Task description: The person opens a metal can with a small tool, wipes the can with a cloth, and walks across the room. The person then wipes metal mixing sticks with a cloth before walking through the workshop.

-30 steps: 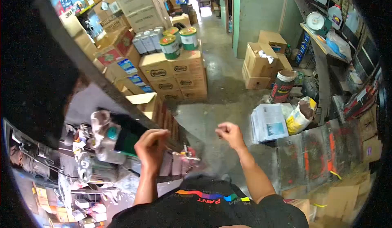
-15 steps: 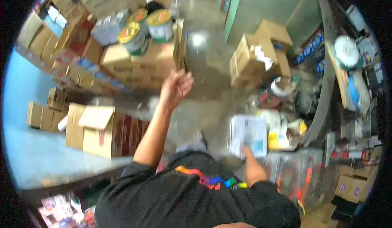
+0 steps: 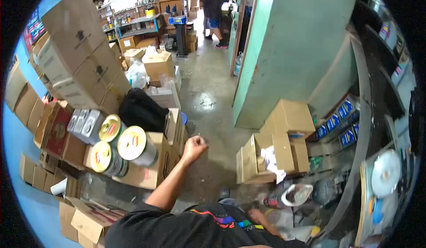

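My left hand [image 3: 194, 149] is raised in front of my body with its fingers curled in. It hangs over the floor, just right of the cardboard box stack [image 3: 153, 179] that carries three lidded cans [image 3: 133, 146]. What it holds, if anything, is too small to make out. Low near my body, my right hand [image 3: 257, 215] is partly blurred, so its fingers cannot be told apart. It is close to a black and red bucket [image 3: 295, 195] and a white and yellow bag [image 3: 284, 223].
Open cardboard boxes [image 3: 270, 159] stand by the green wall [image 3: 301, 48]. A shelf with a white round scale [image 3: 385, 173] is at the right. Tall boxes [image 3: 75, 61] rise at the left. A person [image 3: 214, 8] walks far down the aisle [image 3: 202, 101].
The view has moved forward and tilted up along the aisle. The cans and boxes appear nearer. My right hand has dropped close to my body; my left hand's fingers are more curled.
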Motion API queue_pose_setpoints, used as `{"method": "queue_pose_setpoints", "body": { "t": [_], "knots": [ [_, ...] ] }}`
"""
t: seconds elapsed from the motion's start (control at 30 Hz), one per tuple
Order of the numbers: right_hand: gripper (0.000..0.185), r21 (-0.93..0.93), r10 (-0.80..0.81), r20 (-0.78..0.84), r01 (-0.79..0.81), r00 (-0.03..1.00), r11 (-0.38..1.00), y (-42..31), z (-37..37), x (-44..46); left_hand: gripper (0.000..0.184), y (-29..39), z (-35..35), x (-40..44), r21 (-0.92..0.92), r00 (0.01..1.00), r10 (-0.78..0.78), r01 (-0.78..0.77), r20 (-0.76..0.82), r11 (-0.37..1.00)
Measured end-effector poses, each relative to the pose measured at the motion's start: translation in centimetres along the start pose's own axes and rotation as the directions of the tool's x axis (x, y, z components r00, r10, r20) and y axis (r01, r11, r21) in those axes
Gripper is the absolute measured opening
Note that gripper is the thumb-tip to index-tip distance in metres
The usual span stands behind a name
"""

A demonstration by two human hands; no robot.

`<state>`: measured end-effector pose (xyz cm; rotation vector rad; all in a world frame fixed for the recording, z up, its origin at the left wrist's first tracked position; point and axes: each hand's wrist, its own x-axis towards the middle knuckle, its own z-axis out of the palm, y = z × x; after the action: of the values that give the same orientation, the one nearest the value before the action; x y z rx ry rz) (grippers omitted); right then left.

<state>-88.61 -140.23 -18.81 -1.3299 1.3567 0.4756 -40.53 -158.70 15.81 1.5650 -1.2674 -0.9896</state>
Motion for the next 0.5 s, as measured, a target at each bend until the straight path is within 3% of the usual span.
{"method": "queue_pose_setpoints", "body": {
  "t": [0.03,0.1,0.17,0.2,0.27,0.3,0.37,0.43,0.5],
  "knots": [
    [0.024,-0.095,-0.153,0.018,0.154,0.988,0.983,-2.8,-5.7,3.4,0.02,0.7,0.9,2.7,0.005,0.999,0.013,-0.013,0.044,1.0],
    [0.022,-0.096,-0.318,-0.062,0.312,0.946,0.945,-10.7,-18.0,10.4,0.022,1.4,1.9,8.3,-0.334,0.997,0.03,-0.004,0.071,0.943],
    [0.025,0.145,-0.251,-0.269,0.297,0.93,0.944,-20.9,-28.7,16.3,0.022,3.1,-0.2,14.1,-0.066,0.999,0.046,-0.047,-0.015,0.997],
    [0.028,0.109,-0.307,-0.252,0.342,0.918,0.933,-26.3,-34.4,17.4,0.023,3.3,-1.5,16.9,0.077,0.997,0.056,-0.053,-0.049,0.996],
    [0.036,-0.018,-0.406,-0.235,0.414,0.883,0.91,-37.2,-45.1,19.8,0.037,2.2,-4.1,23.1,0.126,0.974,-0.112,0.139,-0.199,0.982],
    [0.039,-0.154,-0.424,-0.324,0.395,0.846,0.906,-42.8,-49.5,20.2,0.044,1.2,-5.5,26.0,0.157,0.941,-0.147,0.202,-0.306,0.967],
    [0.047,-0.393,-0.47,-0.474,0.299,0.744,0.87,-52.0,-55.5,20.6,0.059,-4.2,-7.7,33.9,-0.046,0.902,-0.232,0.231,-0.365,0.972],
    [0.052,-0.273,-0.348,-0.562,0.229,0.751,0.934,-57.4,-59.0,24.9,0.063,-3.2,-10.1,41.7,-0.08,0.856,-0.255,0.246,-0.449,0.966],
    [0.056,-0.193,-0.304,-0.567,0.235,0.766,0.953,-61.1,-63.0,30.5,0.066,-4.5,-12.4,51.4,0.107,0.885,-0.115,0.182,-0.452,0.977]
  ]
}}
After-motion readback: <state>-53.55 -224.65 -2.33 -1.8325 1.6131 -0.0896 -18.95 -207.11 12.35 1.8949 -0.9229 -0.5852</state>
